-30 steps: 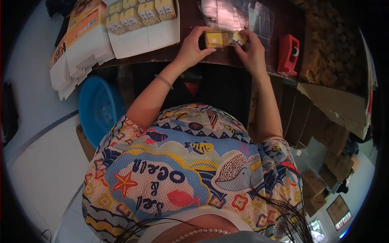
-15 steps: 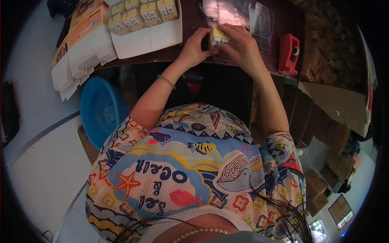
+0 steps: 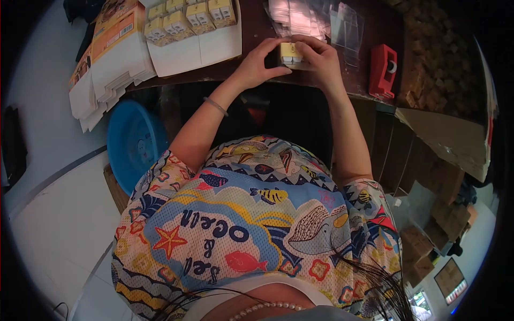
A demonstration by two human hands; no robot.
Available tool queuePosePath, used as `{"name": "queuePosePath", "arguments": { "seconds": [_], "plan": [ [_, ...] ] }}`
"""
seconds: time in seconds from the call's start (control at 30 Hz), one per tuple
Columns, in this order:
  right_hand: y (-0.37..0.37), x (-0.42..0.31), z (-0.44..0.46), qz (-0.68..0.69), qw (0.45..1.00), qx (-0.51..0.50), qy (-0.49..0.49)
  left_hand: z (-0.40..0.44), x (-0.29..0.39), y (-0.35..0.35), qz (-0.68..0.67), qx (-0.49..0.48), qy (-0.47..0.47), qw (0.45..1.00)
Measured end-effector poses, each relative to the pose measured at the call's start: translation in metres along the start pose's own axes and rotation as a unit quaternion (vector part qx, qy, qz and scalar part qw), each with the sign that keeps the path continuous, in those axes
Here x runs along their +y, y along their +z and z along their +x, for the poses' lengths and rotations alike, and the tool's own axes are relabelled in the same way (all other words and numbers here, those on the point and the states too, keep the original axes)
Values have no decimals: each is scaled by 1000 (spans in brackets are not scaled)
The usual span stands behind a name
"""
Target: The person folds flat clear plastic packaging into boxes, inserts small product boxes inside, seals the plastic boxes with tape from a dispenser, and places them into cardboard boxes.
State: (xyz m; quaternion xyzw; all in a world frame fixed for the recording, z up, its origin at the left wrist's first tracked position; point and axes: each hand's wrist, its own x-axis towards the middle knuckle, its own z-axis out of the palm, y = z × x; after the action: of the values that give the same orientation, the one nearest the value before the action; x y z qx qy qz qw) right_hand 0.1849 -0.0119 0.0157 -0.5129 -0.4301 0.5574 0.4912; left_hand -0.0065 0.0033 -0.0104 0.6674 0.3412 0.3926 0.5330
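Near the table's front edge I hold a small yellow box (image 3: 289,50) with white at its near end, between both hands. The fingers of my left hand (image 3: 257,65) curl around its left side, with the thumb stretched along its near end. My right hand (image 3: 322,60) grips the right side, fingers bent over the top. Just beyond my hands lie clear plastic sleeves (image 3: 345,32) and a shiny pinkish pile of plastic packaging (image 3: 297,16). Similar yellow boxes (image 3: 199,16) stand in rows on a white carton (image 3: 195,53) to the left.
A red tape dispenser (image 3: 382,72) stands to the right, beside a large heap of small brown pieces (image 3: 439,69). Flattened orange-and-white cartons (image 3: 110,59) are stacked at the left edge. A blue basin (image 3: 134,144) sits below the table on the left.
The yellow box has turned so that its white end faces me more squarely. My right fingers have drawn in over its top, and my right forearm has shifted slightly left.
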Motion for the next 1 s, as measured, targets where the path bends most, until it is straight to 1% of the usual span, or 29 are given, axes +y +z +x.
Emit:
{"name": "queuePosePath", "arguments": {
  "seconds": [0.03, 0.1, 0.17, 0.2, 0.23, 0.27, 0.3, 0.33, 0.37, 0.4, 0.5, 0.53, 0.63, 0.67, 0.73, 0.77, 0.8, 0.87, 0.9, 0.97, 1.0],
  "plan": [
    [2, 1, 3, -9, 1000, 5, -28, 5, 0, -5, -172, -12, -53, 984],
    [3, 10, 4, -23, 997, 14, -74, 6, -2, -2, -259, -17, -118, 958],
    [2, -3, -5, 1, 999, 27, -28, 16, 8, 14, -98, 0, -130, 987],
    [1, -11, -11, 11, 999, 35, -8, 16, 14, 18, -122, 21, -108, 986],
    [-3, -4, -22, -49, 987, 85, -125, 16, 14, 18, -115, 11, -94, 989],
    [-8, 12, -35, -109, 955, 131, -244, 17, 12, 17, -107, 3, -77, 991],
    [-11, 20, -44, -165, 904, 170, -356, 19, 11, 16, -99, 0, -61, 993],
    [-5, 9, -51, -239, 859, 123, -436, 19, 10, 14, -99, -7, -56, 993],
    [4, -4, -57, -309, 802, 77, -505, 17, 9, 11, -104, -13, -66, 992],
    [14, -22, -55, -332, 788, 41, -517, 16, 12, 7, -108, -22, -78, 991],
    [10, -33, -30, -396, 830, -22, -392, 19, 20, 4, -100, -24, -79, 992],
    [12, -42, -26, -310, 901, -36, -303, 19, 16, 4, -89, -24, -73, 993],
    [8, -41, -13, -357, 838, -54, -410, 19, 12, 3, -77, -22, -66, 995],
    [8, -43, -16, -366, 848, -58, -378, 17, 12, 2, -77, -19, -67, 995],
    [0, -42, -11, -299, 912, -119, -252, 16, 19, 3, -88, -18, -86, 992],
    [-3, -41, -8, -263, 936, -145, -186, 16, 22, 4, -93, -21, -96, 991],
    [-3, -42, -7, -246, 938, -149, -194, 16, 19, 4, -91, -16, -93, 991],
    [0, -41, -5, -315, 909, -79, -260, 15, 7, 5, -88, -8, -85, 992],
    [1, -39, -5, -348, 890, -45, -291, 12, 6, 7, -180, -3, -80, 980],
    [-2, -30, -4, -310, 920, -67, -229, 5, 4, 7, -358, 5, -64, 931],
    [-3, -29, -2, -290, 933, -79, -199, 3, 7, 4, -289, -23, -50, 956]
  ]
}}
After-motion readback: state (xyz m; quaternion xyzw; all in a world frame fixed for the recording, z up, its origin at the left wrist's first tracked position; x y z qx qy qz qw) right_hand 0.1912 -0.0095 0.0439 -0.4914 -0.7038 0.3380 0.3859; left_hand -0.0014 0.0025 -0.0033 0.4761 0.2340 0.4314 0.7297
